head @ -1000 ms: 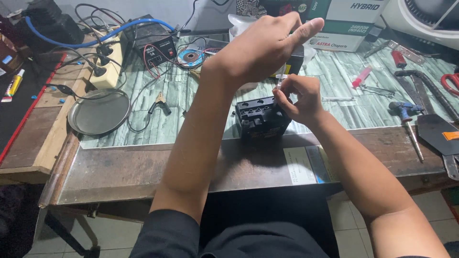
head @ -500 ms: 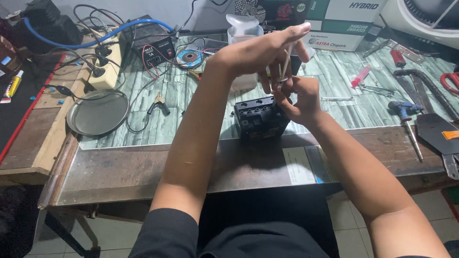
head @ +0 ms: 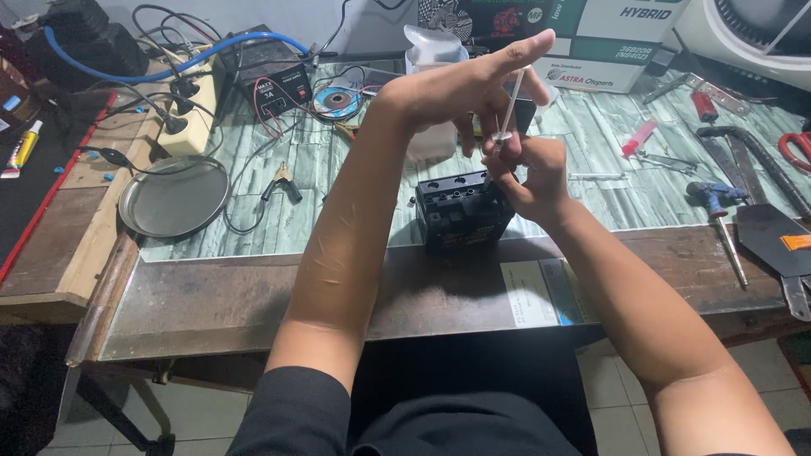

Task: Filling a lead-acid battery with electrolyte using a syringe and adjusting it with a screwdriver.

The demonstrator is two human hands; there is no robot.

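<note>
A small black battery [head: 460, 211] with open holes along its top stands on the green-patterned bench top [head: 355, 169]. My right hand [head: 530, 177] is closed around the barrel of a clear syringe just above the battery's right end; the barrel is mostly hidden in my fist. Above it, my left hand [head: 469, 84] pinches the thin white plunger [head: 511, 105], which stands drawn out nearly upright, while the index finger points right. My left forearm crosses in front of the battery's left side.
A round metal tray [head: 173, 196] lies at the left, with a black charger box [head: 270, 80], cables and a crocodile clip [head: 283, 181] behind it. A white bottle [head: 431, 51] stands behind my hands. A pink syringe [head: 639, 135], blue-handled screwdriver [head: 718, 211], blades and red scissors [head: 794, 148] lie at the right.
My left hand, spread flat over the battery a second ago, has closed its fingers on the plunger and drawn it upward. My right hand stayed by the battery's right end.
</note>
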